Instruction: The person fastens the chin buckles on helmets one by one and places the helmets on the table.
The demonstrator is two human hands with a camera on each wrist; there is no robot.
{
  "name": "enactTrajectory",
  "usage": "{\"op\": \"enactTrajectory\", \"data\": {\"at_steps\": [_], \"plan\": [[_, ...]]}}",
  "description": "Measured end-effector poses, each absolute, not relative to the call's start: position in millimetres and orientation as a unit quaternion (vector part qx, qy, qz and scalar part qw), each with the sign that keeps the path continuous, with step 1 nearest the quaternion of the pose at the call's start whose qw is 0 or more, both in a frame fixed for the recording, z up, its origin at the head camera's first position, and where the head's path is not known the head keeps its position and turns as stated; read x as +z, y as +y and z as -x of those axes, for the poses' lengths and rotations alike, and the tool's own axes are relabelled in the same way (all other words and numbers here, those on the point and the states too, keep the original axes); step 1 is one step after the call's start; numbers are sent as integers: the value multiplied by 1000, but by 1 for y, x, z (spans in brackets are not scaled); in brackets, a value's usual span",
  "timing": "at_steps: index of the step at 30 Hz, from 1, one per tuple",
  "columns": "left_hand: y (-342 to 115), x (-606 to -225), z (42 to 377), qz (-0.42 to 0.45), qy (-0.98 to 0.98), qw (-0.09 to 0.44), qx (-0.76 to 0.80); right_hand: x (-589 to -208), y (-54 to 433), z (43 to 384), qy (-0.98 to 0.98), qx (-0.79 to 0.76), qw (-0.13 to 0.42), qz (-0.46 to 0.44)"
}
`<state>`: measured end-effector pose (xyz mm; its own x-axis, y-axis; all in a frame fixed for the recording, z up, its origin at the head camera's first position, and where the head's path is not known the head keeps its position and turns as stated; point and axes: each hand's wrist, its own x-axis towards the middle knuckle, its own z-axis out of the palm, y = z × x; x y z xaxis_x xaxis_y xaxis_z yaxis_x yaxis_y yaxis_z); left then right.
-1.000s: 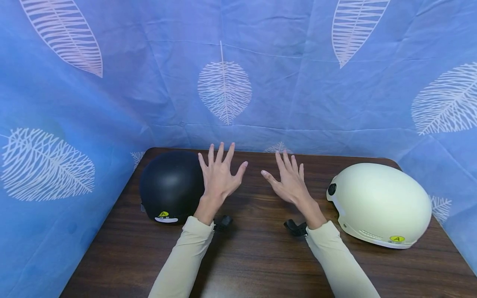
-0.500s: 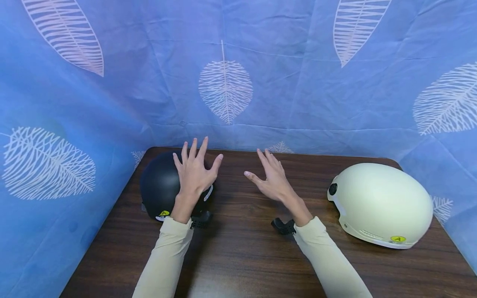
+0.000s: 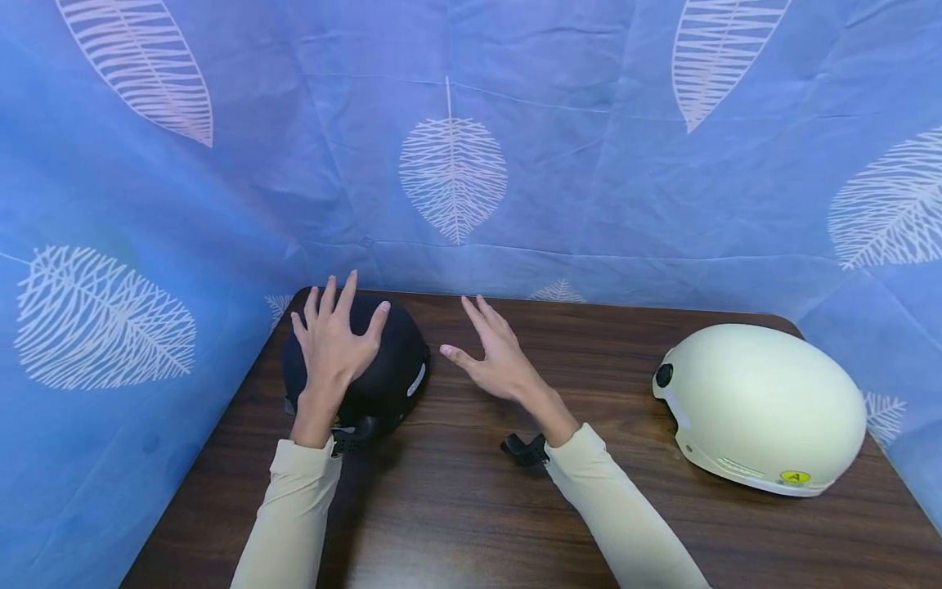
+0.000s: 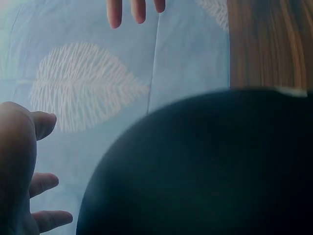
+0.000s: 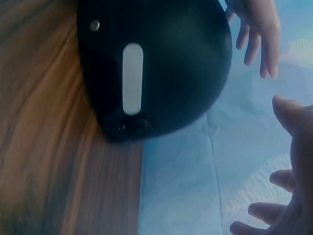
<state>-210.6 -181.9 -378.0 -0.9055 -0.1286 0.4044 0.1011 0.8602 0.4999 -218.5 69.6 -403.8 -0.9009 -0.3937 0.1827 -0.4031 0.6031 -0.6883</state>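
A black helmet [image 3: 393, 360] sits at the back left of the table, partly hidden in the head view by my left hand [image 3: 334, 343]. That hand is spread over it with nothing held; in the left wrist view a gap shows between its fingers and the dark shell [image 4: 195, 166]. To the helmet's right, my right hand [image 3: 500, 360] hovers with fingers extended, apart from it. The right wrist view shows the helmet's side with a pale strip [image 5: 132, 78]. A cream-white helmet [image 3: 761, 405] with a yellow label rests on the right of the table, away from both hands.
The dark wood table [image 3: 471, 507] carries both helmets. A blue cloth [image 3: 545, 180] with white leaf prints hangs behind it and along both sides. Each wrist wears a small black device [image 3: 524, 450].
Both hands have moved left, the left one across in front of the black helmet and the right one toward it. The helmets stay in place on the table.
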Motion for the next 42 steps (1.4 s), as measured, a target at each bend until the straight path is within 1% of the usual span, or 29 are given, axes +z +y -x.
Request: {"op": "enactTrajectory", "data": {"at_steps": [8,15,23,27,34,42], "plan": [[-210,-380,205,-20,-941,204,-270,-403,42,214,-881,399,-4,-253],[-230,-381,197,-25,-943,175,-282,-403,19,213,-867,416,-20,-272],[-251,-385,192,-37,-944,154,-291,-409,-6,211,-858,429,-51,-279],[-257,-388,191,-46,-946,142,-289,-412,-15,209,-857,434,-57,-272],[-263,-395,191,-47,-946,125,-295,-416,-30,207,-856,442,-49,-263],[-262,-401,194,-66,-936,79,-336,-424,-41,205,-861,443,-50,-245]]}}
